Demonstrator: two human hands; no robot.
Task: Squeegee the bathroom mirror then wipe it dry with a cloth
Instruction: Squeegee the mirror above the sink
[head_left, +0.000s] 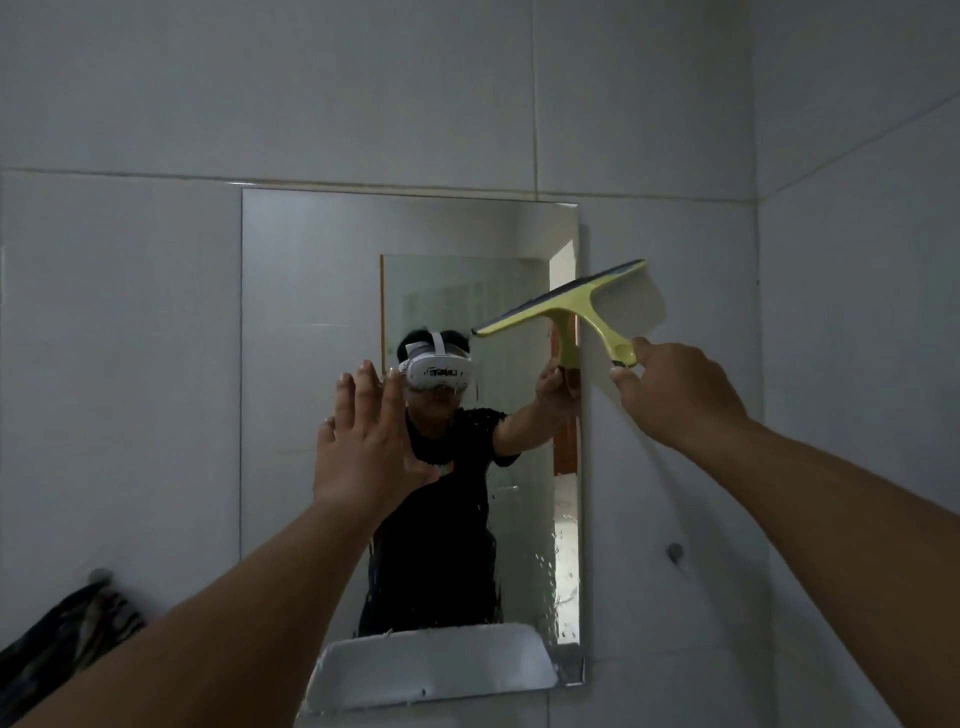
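Two bare hands were up in front of the mirror, which hung on the grey tiled wall. Your right hand was clamped on the end of the handle of the yellow-green squeegee, thumb and fingers pinched around it. The squeegee blade was tilted, its left end lower over the glass and its right end higher, past the mirror's right edge and over the wall. Whether the blade touched the glass, you couldn't tell. Your left hand was open and flat, fingers together and pointing up, palm toward the left-centre of the mirror; contact with the glass was unclear. Water drops and streaks showed on the lower right part of the mirror. A reflection in the glass showed a person in a black shirt wearing a white headset. A white shelf sat at the mirror's bottom edge. A dark striped cloth hung from a hook at the lower left, well apart from both hands. Another small hook was on the wall right of the mirror.
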